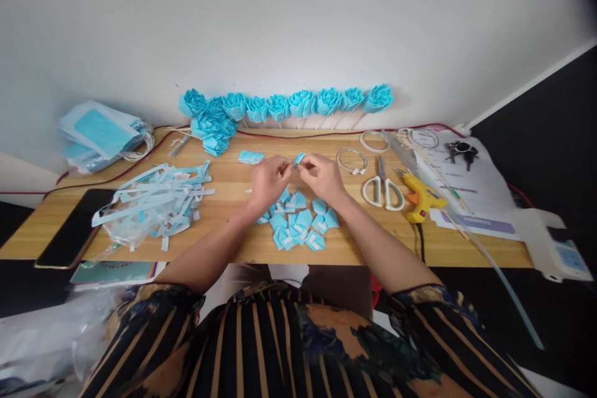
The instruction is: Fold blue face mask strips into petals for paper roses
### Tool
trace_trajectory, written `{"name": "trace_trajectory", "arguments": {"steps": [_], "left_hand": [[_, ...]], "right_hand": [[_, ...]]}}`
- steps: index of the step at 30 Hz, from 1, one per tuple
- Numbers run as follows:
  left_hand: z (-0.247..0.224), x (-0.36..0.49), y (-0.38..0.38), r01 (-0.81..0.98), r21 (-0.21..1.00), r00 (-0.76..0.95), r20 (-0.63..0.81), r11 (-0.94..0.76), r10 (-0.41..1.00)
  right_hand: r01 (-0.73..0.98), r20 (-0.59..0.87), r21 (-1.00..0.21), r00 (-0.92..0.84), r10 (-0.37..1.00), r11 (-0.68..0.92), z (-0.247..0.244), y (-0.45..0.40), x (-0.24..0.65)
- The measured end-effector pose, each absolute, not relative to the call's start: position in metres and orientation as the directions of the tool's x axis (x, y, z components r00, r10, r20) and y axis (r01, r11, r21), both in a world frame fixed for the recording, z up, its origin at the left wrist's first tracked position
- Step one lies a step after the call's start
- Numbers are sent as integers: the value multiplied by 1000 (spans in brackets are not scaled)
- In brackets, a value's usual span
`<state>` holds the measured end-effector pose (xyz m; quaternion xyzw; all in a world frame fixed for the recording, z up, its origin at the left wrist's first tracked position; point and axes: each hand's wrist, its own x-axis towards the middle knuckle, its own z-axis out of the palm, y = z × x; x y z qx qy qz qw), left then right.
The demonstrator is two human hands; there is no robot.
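A small folded piece of blue fabric (299, 159) is held between my hands above the middle of the table. My right hand (324, 179) pinches it between thumb and forefinger. The fingertips of my left hand (269, 181) are closed at its left end, where the fingers partly hide it. Just below my hands lies a cluster of folded blue pieces (303, 219), several with white strips on them. A flat stack of blue pieces (250, 157) rests beyond my left hand.
Blue fabric roses (302, 102) line the wall. Face masks (100, 130), cut strips (156, 196) and a phone (77, 227) lie left. Wire rings (352, 161), scissors (383, 186), a yellow glue gun (422, 198), keys (461, 150) and papers (489, 199) lie right.
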<state>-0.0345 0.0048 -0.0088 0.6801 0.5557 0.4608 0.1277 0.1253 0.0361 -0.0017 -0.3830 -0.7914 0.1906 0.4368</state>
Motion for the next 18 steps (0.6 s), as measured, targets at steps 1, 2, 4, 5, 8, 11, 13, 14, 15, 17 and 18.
{"name": "trace_trajectory", "arguments": {"steps": [1,2,4,5,8,11,13,14,15,17,18], "left_hand": [[-9,-35,5,630,694,-45,480,-348,876],[-9,-35,6,620,704,-47,474,-346,880],[-9,-36,6,601,720,-47,466,-348,883],[-9,-36,6,593,724,-43,466,-353,884],[-10,-36,6,584,728,-38,467,-360,883],[-10,-35,6,586,732,-46,458,-348,888],[-7,-36,7,594,737,-57,438,-323,897],[-3,-38,7,598,742,-71,425,-302,902],[2,-41,7,601,748,-92,414,-280,906],[19,-51,6,608,756,-148,406,-241,902],[29,-59,5,616,754,-176,413,-227,893]], "right_hand": [[434,545,-640,-325,773,634,-2,36,125],[428,546,-644,-325,773,634,-3,37,125],[422,544,-650,-321,775,632,-3,37,126],[420,543,-654,-320,777,629,-3,37,126],[416,530,-666,-320,785,619,-2,37,126],[392,507,-698,-320,800,599,-1,36,126],[351,463,-758,-305,832,550,0,37,126],[325,427,-796,-296,855,510,0,38,127],[297,386,-835,-287,877,464,-1,39,128],[240,311,-895,-272,911,377,-2,43,130],[214,285,-914,-266,921,345,-3,45,131]]}}
